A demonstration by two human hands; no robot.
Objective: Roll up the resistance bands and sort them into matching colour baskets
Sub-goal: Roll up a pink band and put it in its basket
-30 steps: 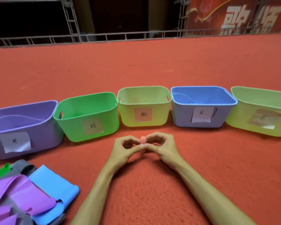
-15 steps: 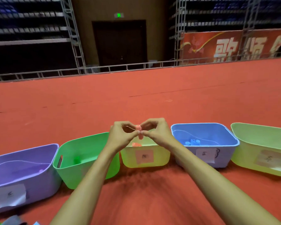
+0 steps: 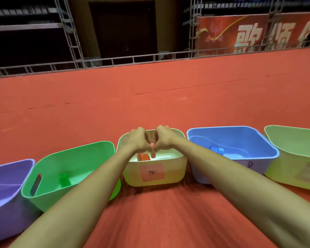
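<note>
The pink rolled band point(image 3: 152, 150) hangs upright, held just above the inside of the middle yellow basket point(image 3: 174, 176), which carries a pink label point(image 3: 152, 172). The left hand point(image 3: 137, 140) and the right hand point(image 3: 164, 138) meet over it, fingers curled, both pinching the upper end of the roll between them. Another pinkish-orange roll point(image 3: 143, 157) already lies on the basket floor just beside it.

The rolling looks finished, and the step in hand is the drop into the matching basket. The next move calls for both hands to let go together, so that the roll falls straight down; a loose release could let it spring open, which is a judgement only.

To the left stands a green basket point(image 3: 79, 149) with a green roll point(image 3: 64, 179), and beyond it a purple basket point(image 3: 5, 176). To the right a blue basket point(image 3: 231, 136) holds blue rolls point(image 3: 218, 150), with a second yellow-green basket point(image 3: 293, 145) past it. All five stand in a row on the red floor point(image 3: 150, 95).
</note>
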